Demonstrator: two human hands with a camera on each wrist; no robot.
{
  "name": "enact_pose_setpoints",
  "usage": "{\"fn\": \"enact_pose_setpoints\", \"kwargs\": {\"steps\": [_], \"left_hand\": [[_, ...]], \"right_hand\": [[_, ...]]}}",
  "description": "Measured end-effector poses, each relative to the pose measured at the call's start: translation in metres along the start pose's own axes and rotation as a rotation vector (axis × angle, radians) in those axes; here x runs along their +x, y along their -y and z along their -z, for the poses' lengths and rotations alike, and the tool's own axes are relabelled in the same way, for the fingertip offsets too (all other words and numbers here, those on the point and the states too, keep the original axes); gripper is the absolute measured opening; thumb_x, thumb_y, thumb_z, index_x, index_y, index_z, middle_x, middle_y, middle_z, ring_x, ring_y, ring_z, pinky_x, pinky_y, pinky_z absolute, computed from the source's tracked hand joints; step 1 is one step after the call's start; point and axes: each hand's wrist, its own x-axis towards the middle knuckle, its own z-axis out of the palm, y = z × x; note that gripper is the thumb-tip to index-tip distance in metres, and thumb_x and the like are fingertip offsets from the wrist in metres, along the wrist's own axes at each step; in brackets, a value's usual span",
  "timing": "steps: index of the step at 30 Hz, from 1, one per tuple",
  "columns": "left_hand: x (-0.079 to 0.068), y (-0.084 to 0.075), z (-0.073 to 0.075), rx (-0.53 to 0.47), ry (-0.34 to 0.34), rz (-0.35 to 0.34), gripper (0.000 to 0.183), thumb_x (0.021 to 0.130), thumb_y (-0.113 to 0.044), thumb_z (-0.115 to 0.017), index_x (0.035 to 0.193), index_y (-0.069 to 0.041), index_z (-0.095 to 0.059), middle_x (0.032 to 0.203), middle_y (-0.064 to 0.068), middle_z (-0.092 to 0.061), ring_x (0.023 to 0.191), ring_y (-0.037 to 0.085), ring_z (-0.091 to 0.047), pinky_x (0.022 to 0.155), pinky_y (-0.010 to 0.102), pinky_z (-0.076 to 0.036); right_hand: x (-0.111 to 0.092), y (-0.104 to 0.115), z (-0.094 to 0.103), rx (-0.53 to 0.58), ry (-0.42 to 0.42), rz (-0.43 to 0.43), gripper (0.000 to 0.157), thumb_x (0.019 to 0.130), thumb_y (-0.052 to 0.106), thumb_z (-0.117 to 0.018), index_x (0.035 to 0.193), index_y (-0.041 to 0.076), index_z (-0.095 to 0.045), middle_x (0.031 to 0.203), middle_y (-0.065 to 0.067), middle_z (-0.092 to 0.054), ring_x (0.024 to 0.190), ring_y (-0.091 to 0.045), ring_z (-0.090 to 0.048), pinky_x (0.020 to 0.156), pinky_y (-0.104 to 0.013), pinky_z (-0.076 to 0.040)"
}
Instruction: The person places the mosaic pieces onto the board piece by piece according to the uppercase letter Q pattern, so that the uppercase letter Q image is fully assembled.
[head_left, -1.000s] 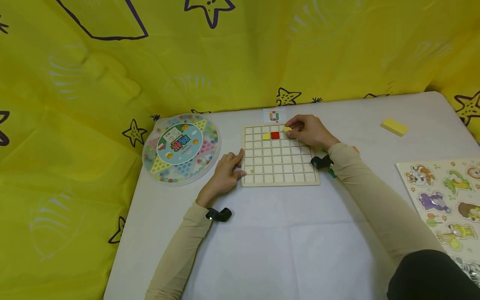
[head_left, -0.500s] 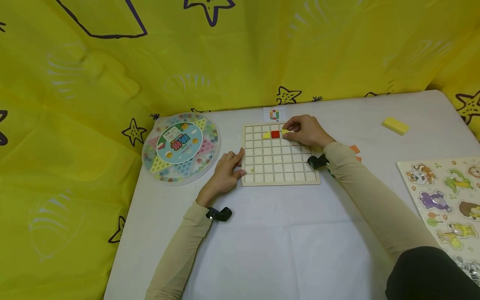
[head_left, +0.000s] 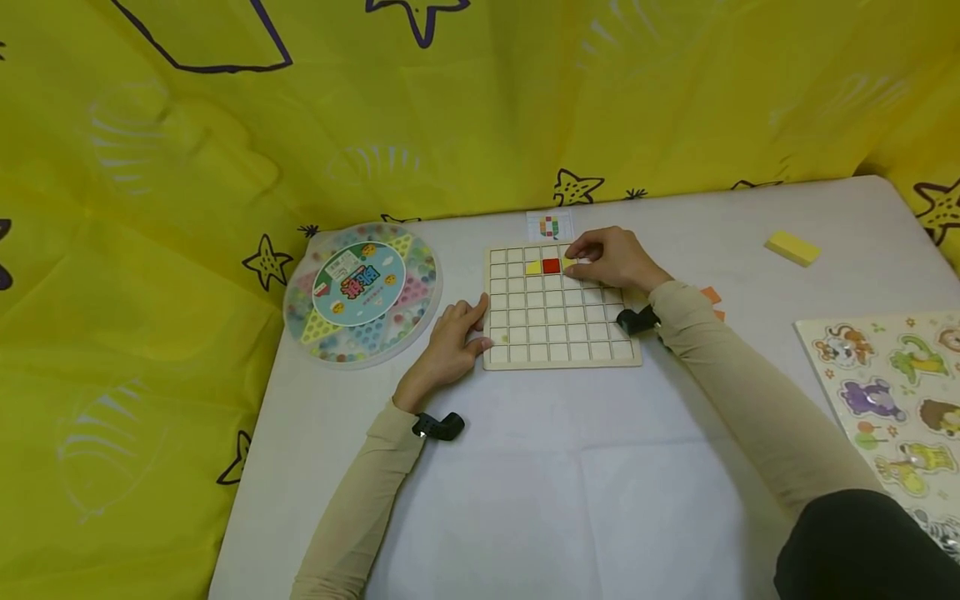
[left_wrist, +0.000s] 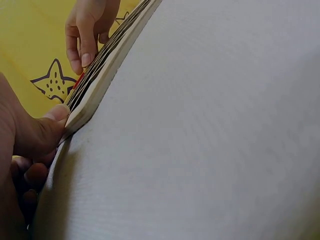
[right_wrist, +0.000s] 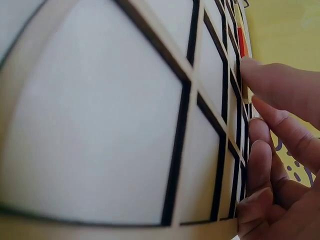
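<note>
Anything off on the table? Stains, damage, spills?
One minor thing: a faint yellow-green spot near the lower-left corner of the grid board, head view. It looks odd because the cells around it are plain and pale. Can't tell if it's a stain or residue. Nothing looks spilled or broken.

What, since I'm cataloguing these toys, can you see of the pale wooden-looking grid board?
The pale wooden-looking grid board is roughly square, with a plain rim and dark-sided raised dividers forming square cells. It lies flat on the white-covered table. Near its far edge, a red square tile and a small yellow piece occupy adjacent cells. The left hand touches its left edge; the right hand pinches another yellow piece beside the tile.
</note>
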Motion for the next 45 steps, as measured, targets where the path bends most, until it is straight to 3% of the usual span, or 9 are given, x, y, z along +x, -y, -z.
{"fn": "enact_pose_setpoints", "kwargs": {"steps": [14, 27, 36, 45], "left_hand": [[0.0, -0.002, 0.001, -0.001, 0.007, 0.005, 0.072, 0.1, -0.012, -0.07, 0.162, 0.001, -0.036, 0.102, 0.011, -0.054, 0.09, 0.024, -0.037, 0.087, 0.035, -0.026], [0.0, -0.001, 0.0, -0.004, 0.004, 0.003, 0.073, 0.1, -0.013, -0.07, 0.163, 0.001, -0.035, 0.101, 0.01, -0.054, 0.091, 0.024, -0.038, 0.088, 0.035, -0.026], [-0.002, 0.0, -0.002, -0.009, -0.045, -0.057, 0.072, 0.097, -0.011, -0.071, 0.16, 0.004, -0.039, 0.098, 0.008, -0.052, 0.089, 0.021, -0.037, 0.086, 0.035, -0.027], [0.0, -0.002, -0.001, 0.005, -0.002, 0.003, 0.073, 0.099, -0.013, -0.07, 0.162, 0.001, -0.036, 0.102, 0.011, -0.054, 0.091, 0.024, -0.038, 0.088, 0.036, -0.027]], "right_hand": [[0.0, -0.002, 0.0, -0.008, -0.021, 0.002, 0.026, 0.093, 0.021, -0.081, 0.113, 0.005, -0.08, 0.112, -0.017, -0.074, 0.093, -0.022, -0.061, 0.083, -0.032, -0.045], [-0.002, 0.0, 0.002, -0.003, -0.005, -0.008, 0.027, 0.094, 0.02, -0.08, 0.115, 0.003, -0.079, 0.117, -0.019, -0.073, 0.1, -0.028, -0.062, 0.085, -0.034, -0.045], [-0.004, -0.002, 0.003, 0.018, 0.01, -0.011, 0.029, 0.094, 0.022, -0.08, 0.117, 0.004, -0.079, 0.119, -0.018, -0.073, 0.104, -0.029, -0.062, 0.09, -0.036, -0.046], [-0.017, -0.001, 0.022, 0.047, 0.017, -0.046, 0.028, 0.1, 0.022, -0.074, 0.124, 0.007, -0.076, 0.119, -0.017, -0.074, 0.104, -0.028, -0.064, 0.088, -0.036, -0.047]]}}
